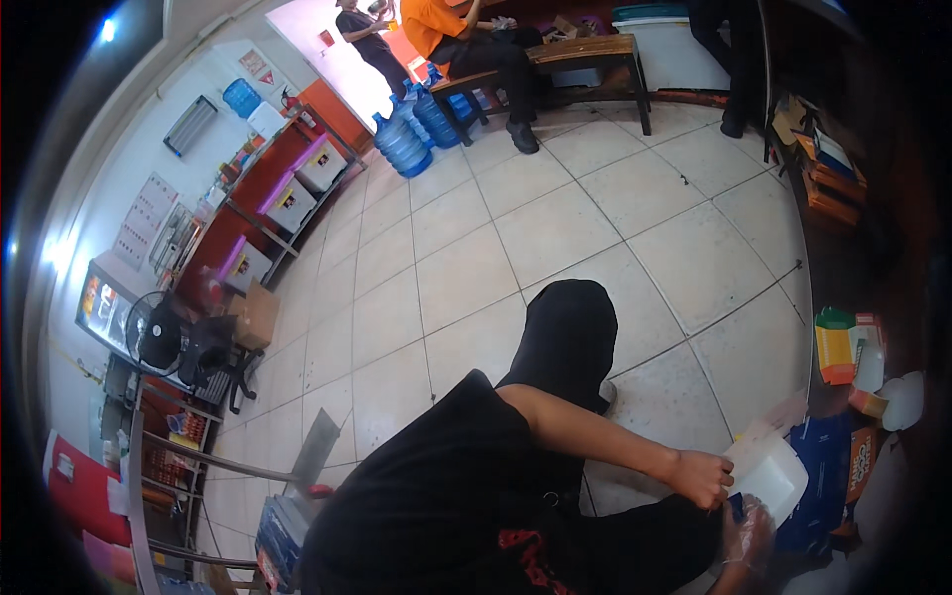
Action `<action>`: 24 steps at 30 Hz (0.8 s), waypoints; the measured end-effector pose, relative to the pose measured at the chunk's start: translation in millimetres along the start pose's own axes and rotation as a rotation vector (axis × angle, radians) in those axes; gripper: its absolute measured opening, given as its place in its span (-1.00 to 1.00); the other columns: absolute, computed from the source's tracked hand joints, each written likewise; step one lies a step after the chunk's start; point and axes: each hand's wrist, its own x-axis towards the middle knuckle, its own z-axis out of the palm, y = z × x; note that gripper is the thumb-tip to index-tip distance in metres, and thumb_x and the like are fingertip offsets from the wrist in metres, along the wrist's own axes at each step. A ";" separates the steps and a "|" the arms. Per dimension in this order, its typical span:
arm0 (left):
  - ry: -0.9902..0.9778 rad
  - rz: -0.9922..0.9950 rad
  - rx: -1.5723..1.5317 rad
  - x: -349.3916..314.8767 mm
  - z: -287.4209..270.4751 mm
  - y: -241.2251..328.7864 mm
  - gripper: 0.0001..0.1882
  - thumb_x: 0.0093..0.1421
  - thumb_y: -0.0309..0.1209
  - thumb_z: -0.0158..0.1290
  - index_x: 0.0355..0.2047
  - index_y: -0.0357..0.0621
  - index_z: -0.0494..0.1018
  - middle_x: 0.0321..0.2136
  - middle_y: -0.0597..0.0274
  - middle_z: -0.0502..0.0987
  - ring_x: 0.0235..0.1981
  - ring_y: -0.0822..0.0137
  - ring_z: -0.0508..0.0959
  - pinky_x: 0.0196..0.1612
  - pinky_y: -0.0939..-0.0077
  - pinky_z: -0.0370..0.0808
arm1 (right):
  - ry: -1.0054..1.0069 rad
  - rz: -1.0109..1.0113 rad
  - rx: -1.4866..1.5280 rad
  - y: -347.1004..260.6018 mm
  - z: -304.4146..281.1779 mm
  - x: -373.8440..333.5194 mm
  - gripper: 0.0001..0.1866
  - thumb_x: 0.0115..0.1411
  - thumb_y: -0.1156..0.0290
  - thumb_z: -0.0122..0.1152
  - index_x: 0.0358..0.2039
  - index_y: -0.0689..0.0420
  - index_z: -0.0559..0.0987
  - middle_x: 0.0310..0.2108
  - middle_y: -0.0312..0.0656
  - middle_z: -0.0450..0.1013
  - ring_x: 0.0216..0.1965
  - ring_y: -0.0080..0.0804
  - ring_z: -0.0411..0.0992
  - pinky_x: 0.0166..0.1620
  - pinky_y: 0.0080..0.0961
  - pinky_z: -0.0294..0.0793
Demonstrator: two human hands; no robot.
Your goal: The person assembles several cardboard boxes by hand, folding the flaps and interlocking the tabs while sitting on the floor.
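My left hand (702, 480) is bare and closed, with the fingers curled in. It sits against the left edge of a shallow white tray-like container (773, 478); what its fingertips pinch is hidden. Just below it, my right hand (750, 535) wears a clear plastic glove and comes up from the lower edge. The gloved fingers are bent close to the container's lower corner, partly blurred, and the two hands nearly meet. A small dark blue patch shows between them. Dark blue printed packaging (819, 476) stands right beside the container.
Green, yellow and red cartons (838, 345) and an orange-brown box (860, 464) crowd the right side. A metal-framed rack (198, 458) and a fan (157, 329) stand at left. Blue water bottles (403, 146) and a seated person in orange (433, 30) on a bench (585, 50) are beyond.
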 end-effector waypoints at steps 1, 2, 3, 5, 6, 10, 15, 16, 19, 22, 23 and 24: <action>-0.032 -0.023 -0.019 1.5 0.6 -1.0 -0.86 -0.02 -0.25 0.16 -0.62 0.02 0.58 -0.56 0.42 0.54 -0.36 0.29 0.55 -0.27 0.31 0.44 | 0.032 -0.050 -0.004 0.1 -6.4 -4.3 -0.63 0.12 0.17 0.36 -0.20 0.20 0.62 -0.17 0.01 0.55 -0.08 0.02 0.50 0.02 -0.11 0.45; -0.064 -0.047 -0.038 2.4 1.5 -2.1 -0.86 0.00 -0.27 0.16 -0.60 0.02 0.58 -0.55 0.40 0.55 -0.34 0.28 0.56 -0.26 0.30 0.45 | 0.062 -0.100 -0.008 3.7 -11.6 -7.9 -0.65 0.14 0.19 0.34 -0.21 0.21 0.62 -0.17 0.01 0.55 -0.07 0.02 0.50 0.04 -0.10 0.44; -0.129 -0.067 -0.058 8.1 0.2 -6.4 -0.87 0.00 -0.28 0.17 -0.59 0.01 0.59 -0.53 0.38 0.57 -0.32 0.27 0.57 -0.25 0.30 0.47 | 0.056 -0.089 0.035 15.1 -17.4 -11.1 -0.68 0.16 0.22 0.31 -0.21 0.21 0.62 -0.16 0.02 0.55 -0.05 0.03 0.49 0.07 -0.09 0.42; -0.270 -0.127 -0.112 12.8 -5.7 -6.7 -0.90 0.01 -0.31 0.18 -0.56 -0.01 0.61 -0.48 0.34 0.61 -0.29 0.23 0.60 -0.23 0.29 0.50 | 0.019 -0.073 0.130 42.0 -17.3 -21.8 -0.73 0.21 0.27 0.26 -0.22 0.22 0.62 -0.14 0.03 0.55 -0.02 0.05 0.47 0.13 -0.06 0.38; -0.292 -0.153 -0.128 13.4 -8.1 -7.8 -0.90 0.01 -0.30 0.20 -0.54 -0.01 0.62 -0.46 0.31 0.63 -0.28 0.21 0.62 -0.24 0.28 0.53 | 0.014 -0.131 0.108 44.8 -21.6 -23.6 -0.67 0.25 0.14 0.18 -0.10 0.07 0.62 -0.05 0.10 0.49 0.06 0.12 0.41 0.18 -0.01 0.34; -0.258 -0.228 -0.241 13.5 7.7 -2.4 -0.86 0.03 -0.25 0.23 -0.50 0.00 0.65 -0.44 0.24 0.66 -0.28 0.16 0.66 -0.21 0.22 0.56 | 0.236 -0.464 0.058 43.1 -25.5 -27.3 -0.78 0.27 0.25 0.12 -0.19 0.05 0.63 -0.18 0.06 0.52 -0.13 0.13 0.44 -0.01 0.03 0.41; -0.224 -0.251 -0.230 17.7 3.1 -15.8 -0.85 -0.01 -0.19 0.24 -0.55 0.08 0.63 -0.51 0.24 0.64 -0.30 0.14 0.64 -0.08 0.13 0.44 | 0.197 -0.329 -0.037 53.7 13.7 -41.5 -0.76 0.30 0.37 0.15 -0.16 0.26 0.61 -0.09 0.08 0.52 0.04 0.13 0.42 0.23 0.00 0.29; -0.183 -0.277 -0.268 19.3 11.7 -18.5 -0.87 -0.05 -0.21 0.23 -0.62 0.10 0.60 -0.54 0.24 0.62 -0.29 0.12 0.62 -0.03 0.09 0.41 | 0.187 -0.290 -0.034 53.5 16.3 -40.2 -0.76 0.31 0.39 0.13 -0.13 0.27 0.61 -0.06 0.10 0.52 0.07 0.15 0.40 0.25 0.01 0.27; -0.193 -0.317 -0.135 29.0 -1.1 -21.9 -0.97 -0.14 -0.35 0.20 -0.63 0.06 0.57 -0.57 0.16 0.60 -0.47 0.10 0.63 -0.31 0.09 0.50 | 0.111 -0.138 -0.087 50.2 14.7 -49.9 -0.63 0.37 0.34 0.07 0.11 0.21 0.56 0.15 0.16 0.43 0.23 0.23 0.29 0.32 0.06 0.20; -0.259 -0.542 -0.373 5.8 -9.3 -26.0 -0.93 -0.02 -0.33 0.28 -0.54 0.02 0.64 -0.48 0.04 0.64 -0.35 0.06 0.66 -0.24 0.09 0.53 | 0.074 -0.368 0.159 17.2 -16.1 -14.0 -0.83 0.27 0.43 0.16 -0.18 0.18 0.61 -0.20 0.01 0.56 -0.11 0.09 0.48 0.05 -0.04 0.42; -0.321 -0.510 -0.347 17.2 -17.0 -35.0 -0.92 0.04 -0.33 0.28 -0.51 -0.02 0.65 -0.46 0.03 0.64 -0.32 0.04 0.67 -0.20 0.09 0.55 | 0.198 -0.384 0.102 21.9 -10.1 -12.7 -0.90 0.26 0.46 0.17 -0.26 0.16 0.59 -0.29 -0.02 0.54 -0.20 0.03 0.48 -0.11 -0.08 0.43; -0.341 -0.527 -0.381 24.6 -20.5 -40.4 -0.87 0.06 -0.31 0.29 -0.50 -0.07 0.65 -0.46 0.00 0.64 -0.29 0.02 0.68 -0.17 0.11 0.56 | 0.200 -0.447 0.117 33.0 -5.9 -8.4 -0.92 0.26 0.45 0.17 -0.30 0.15 0.58 -0.32 -0.06 0.54 -0.21 0.01 0.48 -0.12 -0.12 0.43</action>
